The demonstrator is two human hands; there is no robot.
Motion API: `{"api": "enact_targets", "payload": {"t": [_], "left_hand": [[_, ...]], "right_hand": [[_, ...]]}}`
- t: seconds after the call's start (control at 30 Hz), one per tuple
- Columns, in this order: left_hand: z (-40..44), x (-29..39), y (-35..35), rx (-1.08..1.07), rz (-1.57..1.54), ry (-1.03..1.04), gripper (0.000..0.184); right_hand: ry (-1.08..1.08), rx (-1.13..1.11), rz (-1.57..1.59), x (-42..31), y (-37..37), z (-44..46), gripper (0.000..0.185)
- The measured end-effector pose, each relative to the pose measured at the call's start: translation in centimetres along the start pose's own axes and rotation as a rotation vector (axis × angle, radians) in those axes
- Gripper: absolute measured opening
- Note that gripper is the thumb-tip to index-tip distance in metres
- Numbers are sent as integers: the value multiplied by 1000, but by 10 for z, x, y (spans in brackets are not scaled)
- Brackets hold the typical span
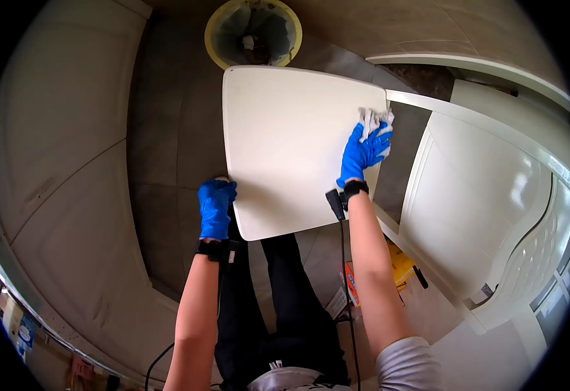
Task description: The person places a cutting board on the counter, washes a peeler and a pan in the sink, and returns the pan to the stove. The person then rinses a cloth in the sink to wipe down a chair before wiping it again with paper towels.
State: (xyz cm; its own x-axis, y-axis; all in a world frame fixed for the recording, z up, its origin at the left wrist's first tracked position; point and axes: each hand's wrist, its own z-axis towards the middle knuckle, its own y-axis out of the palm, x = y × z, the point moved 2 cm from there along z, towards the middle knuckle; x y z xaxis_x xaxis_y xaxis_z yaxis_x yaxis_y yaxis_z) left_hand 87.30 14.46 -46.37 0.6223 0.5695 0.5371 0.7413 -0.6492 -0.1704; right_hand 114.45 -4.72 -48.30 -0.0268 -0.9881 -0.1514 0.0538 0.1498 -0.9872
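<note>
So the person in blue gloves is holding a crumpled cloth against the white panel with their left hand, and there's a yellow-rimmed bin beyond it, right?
Not quite: the head view shows the cloth in the right hand, not the left. The blue gloves, the white panel and the yellow-rimmed bin beyond it are as you say.

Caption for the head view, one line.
Gloved right hand with a crumpled cloth on a white panel, gloved left hand at its left edge.
</note>
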Motion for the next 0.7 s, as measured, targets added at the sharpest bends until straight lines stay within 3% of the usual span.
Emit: {"api": "enact_targets", "payload": {"t": [0.13,0.3,0.37,0.47,0.53,0.57,0.6,0.63,0.7], "left_hand": [[-5,0,4,54,-123,-24,12],[-5,-1,3,42,-78,-46,12],[-5,1,5,65,-88,-40,12],[-8,-2,8,87,-117,-44,11],[-6,-5,9,112,-151,-50,10],[-7,-6,8,103,-174,-49,10],[-6,-6,7,100,-201,-45,10],[-6,-5,7,89,-183,-42,10],[-9,-1,8,103,-181,-33,10]], "right_hand": [[-133,84,93,-87,14,34,64],[-742,-144,248,-175,9,-19,55],[-878,-220,218,-177,-10,-58,54],[-1086,-450,82,-118,-21,-100,52],[-793,-443,115,-58,-26,-94,50],[-532,-543,523,-13,-8,-88,48],[-62,-705,842,15,1,-66,54],[-437,-176,110,13,-34,-55,59],[-30,-55,-26,17,-5,-17,71]]}}
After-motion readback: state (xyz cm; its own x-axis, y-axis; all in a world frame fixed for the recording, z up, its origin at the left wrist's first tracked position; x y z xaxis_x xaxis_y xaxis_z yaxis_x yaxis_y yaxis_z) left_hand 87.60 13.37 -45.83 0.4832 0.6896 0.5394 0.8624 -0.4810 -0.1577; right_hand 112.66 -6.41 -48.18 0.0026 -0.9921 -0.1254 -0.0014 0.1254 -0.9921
